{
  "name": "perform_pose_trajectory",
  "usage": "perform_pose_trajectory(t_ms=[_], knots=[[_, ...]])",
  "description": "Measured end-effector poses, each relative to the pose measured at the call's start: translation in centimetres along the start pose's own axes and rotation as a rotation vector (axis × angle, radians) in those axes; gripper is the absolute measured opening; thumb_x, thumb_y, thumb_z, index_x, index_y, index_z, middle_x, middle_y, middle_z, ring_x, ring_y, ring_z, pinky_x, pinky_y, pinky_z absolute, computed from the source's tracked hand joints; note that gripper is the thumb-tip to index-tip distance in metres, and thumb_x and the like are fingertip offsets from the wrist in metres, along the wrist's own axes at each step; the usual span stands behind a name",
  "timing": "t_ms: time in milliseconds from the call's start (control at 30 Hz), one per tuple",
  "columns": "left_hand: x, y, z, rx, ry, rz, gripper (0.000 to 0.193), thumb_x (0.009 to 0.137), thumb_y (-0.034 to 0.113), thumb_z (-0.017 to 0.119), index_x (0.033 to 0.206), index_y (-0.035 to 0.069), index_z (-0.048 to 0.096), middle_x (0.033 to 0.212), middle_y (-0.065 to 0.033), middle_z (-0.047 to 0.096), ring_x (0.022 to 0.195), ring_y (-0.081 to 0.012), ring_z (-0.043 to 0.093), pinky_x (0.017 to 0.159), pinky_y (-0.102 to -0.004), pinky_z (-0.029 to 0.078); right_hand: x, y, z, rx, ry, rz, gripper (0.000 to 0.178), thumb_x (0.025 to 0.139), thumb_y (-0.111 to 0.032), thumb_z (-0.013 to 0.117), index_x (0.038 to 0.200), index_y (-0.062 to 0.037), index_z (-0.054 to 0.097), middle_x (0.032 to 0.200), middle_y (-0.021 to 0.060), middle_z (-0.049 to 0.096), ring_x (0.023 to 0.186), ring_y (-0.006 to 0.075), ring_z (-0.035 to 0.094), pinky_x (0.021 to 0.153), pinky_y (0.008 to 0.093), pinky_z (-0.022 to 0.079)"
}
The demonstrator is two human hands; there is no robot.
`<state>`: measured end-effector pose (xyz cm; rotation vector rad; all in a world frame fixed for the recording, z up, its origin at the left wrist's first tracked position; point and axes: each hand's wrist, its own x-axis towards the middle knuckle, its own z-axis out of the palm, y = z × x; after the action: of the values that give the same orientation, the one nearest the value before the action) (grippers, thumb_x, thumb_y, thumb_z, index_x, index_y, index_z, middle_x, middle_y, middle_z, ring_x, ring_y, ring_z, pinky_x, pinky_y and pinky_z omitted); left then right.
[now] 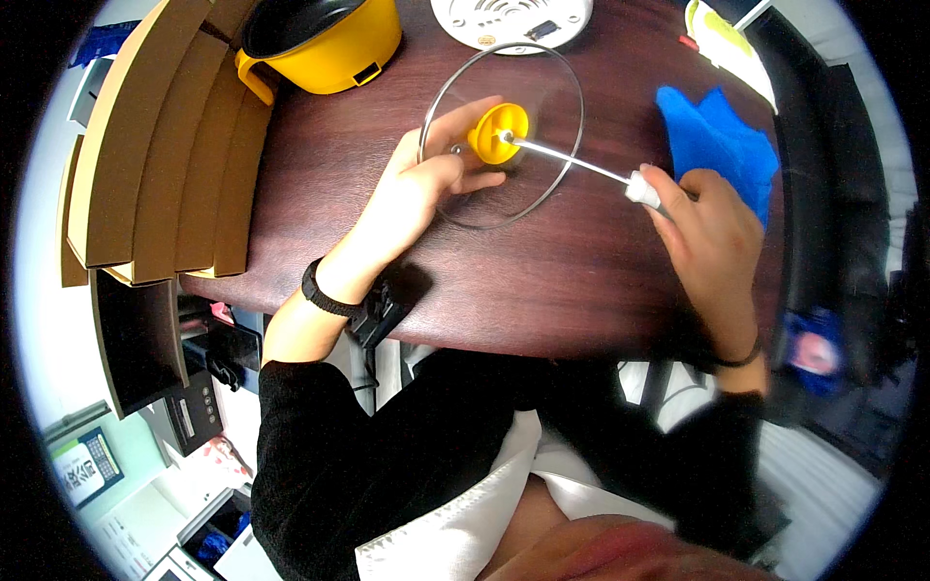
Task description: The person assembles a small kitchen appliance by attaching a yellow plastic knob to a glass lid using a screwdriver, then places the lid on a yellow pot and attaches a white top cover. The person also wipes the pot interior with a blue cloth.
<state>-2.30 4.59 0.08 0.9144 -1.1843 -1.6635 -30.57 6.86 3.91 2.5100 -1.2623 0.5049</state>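
Note:
My left hand [417, 189] holds a round glass lid [547, 97] with a metal rim, tilted above the table. Its fingers reach around the yellow knob [497, 145] near the middle of the glass. In my right hand [715, 228] is a screwdriver [581, 165] with a white and grey handle, gripped between thumb and fingers. The thin shaft points left, and its tip meets the centre of the knob. Whether the tip sits in a screw is too small to tell.
A yellow pot [334, 53] with a dark inside stands at the far left, beside cardboard boxes [160, 145]. Behind the lid lies a white round base [475, 21]. A blue cloth [722, 145] and a white-and-yellow packet [727, 48] lie right on the dark wooden table [523, 290].

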Motion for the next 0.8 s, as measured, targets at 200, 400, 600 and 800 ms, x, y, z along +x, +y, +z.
perform_pose_trajectory(t_ms=[200, 400, 600, 800], knots=[[-0.2, 0.1, -0.4, -0.008, 0.004, 0.030, 0.072, 0.068, -0.004, 0.035, 0.141, -0.006, 0.036, 0.141, -0.0174, 0.042, 0.125, -0.0298, 0.049, 0.099, -0.0416, 0.048, 0.9, -1.5, -1.8, -0.129, -0.062, -0.037, 0.036, 0.077, -0.016, 0.061, 0.112, -0.0218, 0.066, 0.083, 0.0011, 0.054, 0.064, 0.0169, 0.053, 0.051, 0.0303, 0.044], [-0.2, -0.1, 0.0, 0.061, 0.016, 0.052, 0.055, 0.086, 0.000, 0.042, 0.141, -0.002, 0.038, 0.140, -0.0146, 0.045, 0.126, -0.0267, 0.048, 0.100, -0.0417, 0.047, 1.4, -1.4, -2.7, -0.148, -0.037, -0.097, 0.037, 0.077, -0.015, 0.059, 0.113, -0.0201, 0.065, 0.082, 0.0004, 0.055, 0.062, 0.0163, 0.052, 0.050, 0.0295, 0.043], [0.0, -0.6, -0.2, 0.107, 0.006, 0.091, 0.048, 0.094, 0.000, 0.046, 0.141, -0.001, 0.037, 0.137, -0.0172, 0.046, 0.122, -0.0248, 0.051, 0.098, -0.0360, 0.051, 1.3, -1.6, -2.9, -0.161, -0.069, -0.076, 0.036, 0.077, -0.014, 0.058, 0.113, -0.0195, 0.065, 0.082, 0.0000, 0.055, 0.062, 0.0167, 0.052, 0.050, 0.0289, 0.044], [0.1, -0.6, -0.5, 0.130, -0.053, 0.126, 0.052, 0.094, 0.001, 0.049, 0.143, 0.000, 0.033, 0.136, -0.0174, 0.049, 0.122, -0.0258, 0.051, 0.098, -0.0415, 0.050, 1.3, -1.6, -3.4, -0.170, -0.114, -0.042, 0.033, 0.078, -0.015, 0.059, 0.110, -0.0203, 0.065, 0.080, -0.0001, 0.055, 0.063, 0.0173, 0.053, 0.050, 0.0294, 0.045]])
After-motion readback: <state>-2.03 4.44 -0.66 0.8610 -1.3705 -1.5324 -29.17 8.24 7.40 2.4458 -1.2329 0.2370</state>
